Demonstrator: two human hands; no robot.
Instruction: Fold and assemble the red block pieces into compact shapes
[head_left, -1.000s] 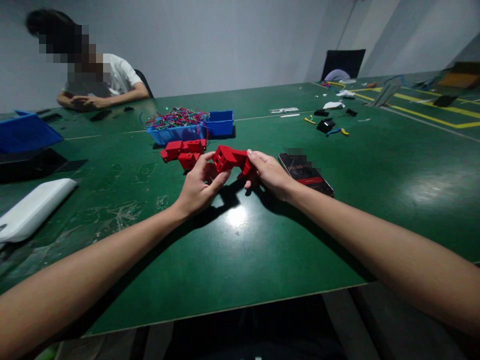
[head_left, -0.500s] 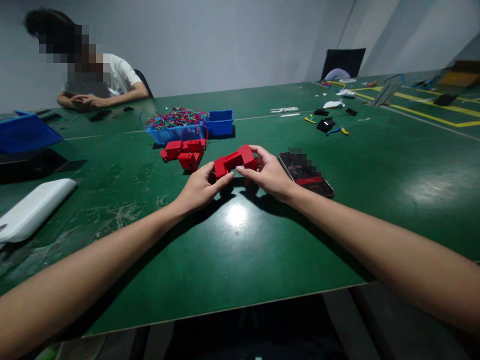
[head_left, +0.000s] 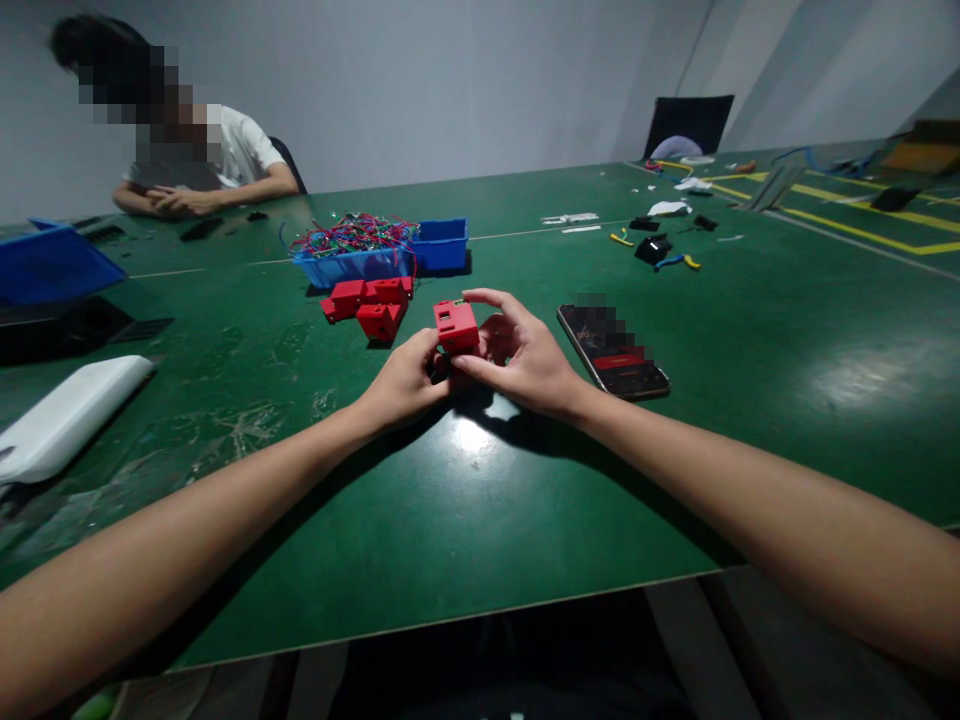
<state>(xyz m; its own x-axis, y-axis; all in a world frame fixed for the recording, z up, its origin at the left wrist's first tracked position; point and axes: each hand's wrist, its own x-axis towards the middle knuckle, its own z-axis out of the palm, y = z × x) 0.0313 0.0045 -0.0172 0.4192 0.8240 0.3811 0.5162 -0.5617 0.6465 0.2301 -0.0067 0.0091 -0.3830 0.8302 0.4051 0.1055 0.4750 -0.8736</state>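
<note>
A red block (head_left: 457,325) with a small square opening is held between my two hands above the green table (head_left: 480,520). My left hand (head_left: 409,378) grips its lower left side, the fingertips partly hidden under it. From the right, my right hand (head_left: 525,355) holds it, index finger at the top edge and thumb below. Several red blocks (head_left: 379,320) lie just left of the held one. Behind them stands a blue bin (head_left: 352,268) full of red and green wires, beside a smaller blue bin (head_left: 444,247).
A phone (head_left: 615,350) lies right of my right hand. On the left are a white device (head_left: 79,415) and a blue tray (head_left: 56,262). Pliers (head_left: 679,262) and black pieces lie farther back right. A person (head_left: 225,155) sits across the table with hands together.
The red block has been turned, so its long open shape no longer shows and a face with an opening does. My hands are closer together, the right one shifted left.
</note>
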